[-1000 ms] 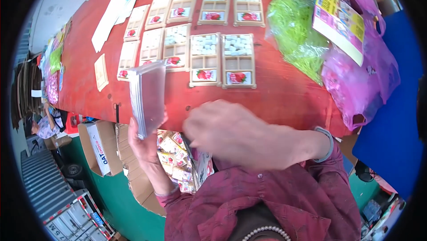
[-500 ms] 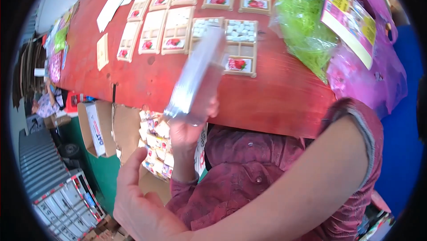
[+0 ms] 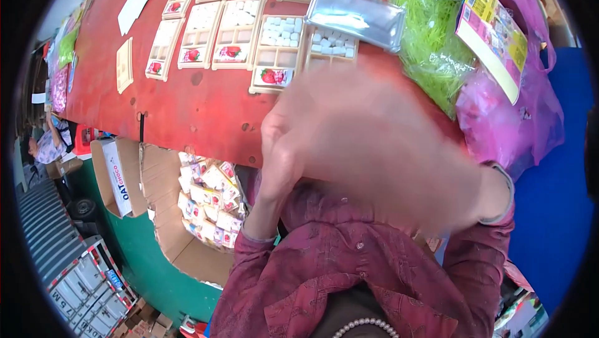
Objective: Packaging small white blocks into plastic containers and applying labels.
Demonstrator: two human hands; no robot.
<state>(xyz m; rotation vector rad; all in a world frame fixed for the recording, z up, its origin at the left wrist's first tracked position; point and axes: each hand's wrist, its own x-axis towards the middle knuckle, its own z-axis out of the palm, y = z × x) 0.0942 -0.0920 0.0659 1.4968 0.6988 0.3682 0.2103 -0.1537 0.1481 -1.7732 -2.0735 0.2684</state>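
My left hand is over the table's near edge, its visible fingers curled in; whatever they hold is hidden behind the other hand. My right hand crosses in front, smeared by motion, so its fingers do not show. Beyond both hands, a clear, shiny plastic cover lies across the cream compartment trays at the right of the rows. Nearest to my hands is a cream tray with white cubes at its far end and a strawberry-printed packet at its near end. Another cube-filled tray is partly covered by my right hand.
More such trays stand in rows on the red table. A bag of green shreds, printed cards and a purple plastic bag lie on the right. Below the table's edge stands a cardboard box of small packets.
The clear plastic cover has gone from my left hand onto the trays. My right hand has swung from the lower left, where it was open, up in front of my left hand. The view has shifted.
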